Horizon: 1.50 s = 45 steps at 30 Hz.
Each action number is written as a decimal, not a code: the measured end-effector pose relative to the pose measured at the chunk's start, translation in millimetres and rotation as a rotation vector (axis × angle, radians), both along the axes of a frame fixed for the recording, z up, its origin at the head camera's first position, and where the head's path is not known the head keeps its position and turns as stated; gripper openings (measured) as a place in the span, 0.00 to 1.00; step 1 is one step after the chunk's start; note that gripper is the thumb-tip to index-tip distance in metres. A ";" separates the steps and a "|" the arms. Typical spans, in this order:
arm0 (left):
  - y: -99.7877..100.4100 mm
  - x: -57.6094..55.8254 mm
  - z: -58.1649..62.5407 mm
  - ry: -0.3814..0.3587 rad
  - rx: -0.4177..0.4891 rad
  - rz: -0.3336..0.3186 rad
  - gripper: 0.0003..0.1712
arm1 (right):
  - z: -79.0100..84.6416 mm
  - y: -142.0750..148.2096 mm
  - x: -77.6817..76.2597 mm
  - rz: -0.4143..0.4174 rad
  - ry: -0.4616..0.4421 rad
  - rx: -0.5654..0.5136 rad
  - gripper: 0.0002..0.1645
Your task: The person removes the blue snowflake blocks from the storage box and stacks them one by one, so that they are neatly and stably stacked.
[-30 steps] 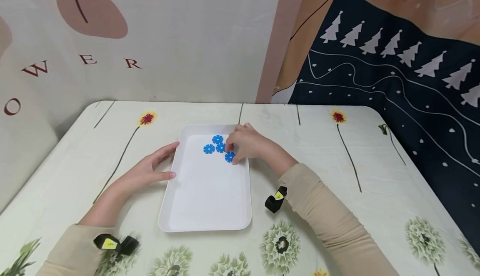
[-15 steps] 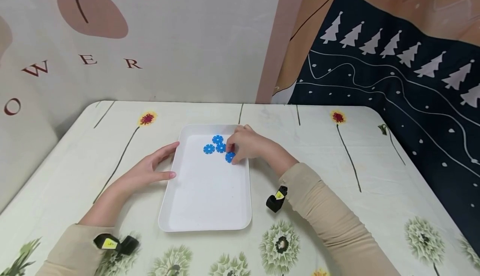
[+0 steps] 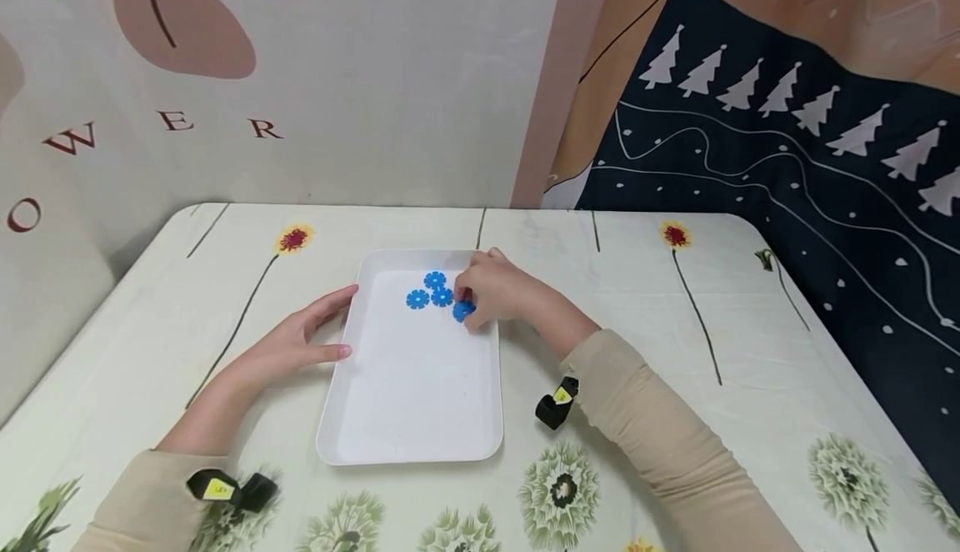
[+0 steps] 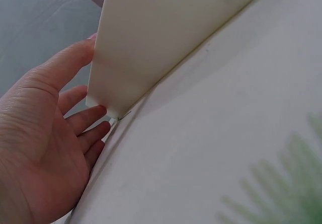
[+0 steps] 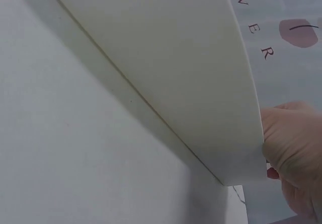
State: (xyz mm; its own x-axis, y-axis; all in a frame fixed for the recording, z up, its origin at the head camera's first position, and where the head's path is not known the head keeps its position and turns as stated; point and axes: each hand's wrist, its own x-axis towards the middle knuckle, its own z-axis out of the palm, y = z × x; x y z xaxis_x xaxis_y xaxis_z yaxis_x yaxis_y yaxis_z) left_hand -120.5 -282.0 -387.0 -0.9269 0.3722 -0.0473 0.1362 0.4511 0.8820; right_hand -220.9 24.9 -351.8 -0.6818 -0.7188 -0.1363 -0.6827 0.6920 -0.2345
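Note:
A white tray (image 3: 416, 402) lies lengthwise before me. Near its far end, three blue notched snowflake discs (image 3: 417, 298) lie flat in a close cluster. To their right, my right hand (image 3: 497, 288) reaches over the tray's right rim and pinches another blue snowflake disc (image 3: 463, 311) between thumb and fingers. Fingers and thumb of my left hand (image 3: 288, 345) are spread, their tips at the left rim. In the left wrist view the tray's outer wall (image 4: 146, 38) stands beside that hand. The right wrist view has the wall hiding the right fingertips.
A floral cloth (image 3: 622, 419) covers the table under the tray. Behind the table hangs a pale lettered curtain (image 3: 375, 77). A dark fabric with white trees (image 3: 750, 135) hangs along the right side. Black straps (image 3: 557, 402) sit at both cuffs.
The disc under my right fingers has shifted slightly right and away from me, and the fingers have drawn closer around it. My left hand and the three other discs stay put.

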 end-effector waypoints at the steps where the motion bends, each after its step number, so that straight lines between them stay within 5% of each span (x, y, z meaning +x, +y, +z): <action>1: 0.0 0.0 -0.2 0.001 0.002 -0.001 0.48 | 0.0 1.0 0.3 -0.003 0.005 -0.011 0.17; 26: 0.4 -1.9 1.6 0.003 -0.030 0.003 0.49 | 21.9 43.5 15.5 0.010 0.035 -0.441 0.17; 45: -0.6 -1.2 -0.2 0.004 0.007 -0.009 0.48 | 13.2 97.8 29.3 -0.019 0.091 -0.536 0.17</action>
State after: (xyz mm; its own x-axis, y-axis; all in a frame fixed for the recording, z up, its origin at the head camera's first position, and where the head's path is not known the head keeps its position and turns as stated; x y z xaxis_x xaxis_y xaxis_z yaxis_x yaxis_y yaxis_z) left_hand -121.7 -282.7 -387.2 -0.9237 0.3809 -0.0408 0.1437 0.4434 0.8847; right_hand -191.6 122.7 -338.6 -0.6875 -0.6586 0.3059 -0.7051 0.5046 -0.4982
